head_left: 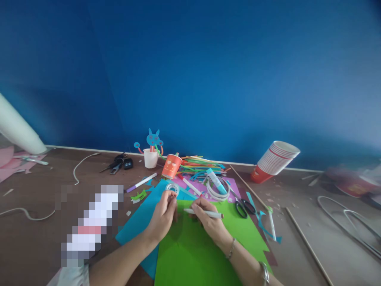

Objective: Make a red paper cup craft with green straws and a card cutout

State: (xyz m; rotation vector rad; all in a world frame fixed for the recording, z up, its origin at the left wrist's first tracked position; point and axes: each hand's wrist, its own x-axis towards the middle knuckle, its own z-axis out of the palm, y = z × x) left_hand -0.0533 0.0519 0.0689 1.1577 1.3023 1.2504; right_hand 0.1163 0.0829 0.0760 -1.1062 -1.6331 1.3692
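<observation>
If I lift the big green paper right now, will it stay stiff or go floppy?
The green paper will probably droop, because it looks like a thin, flat sheet. It should feel light for its width, as its edge shows hardly any thickness. It might slide, since it overlaps the smooth-looking blue paper.

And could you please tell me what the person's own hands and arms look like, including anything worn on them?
The left hand and right hand are gloveless. The bare right forearm wears a slim silver-coloured chain bracelet and, nearer the elbow, a smooth silver-coloured bangle. A pale fabric sleeve shows beside the bare left forearm.
</observation>
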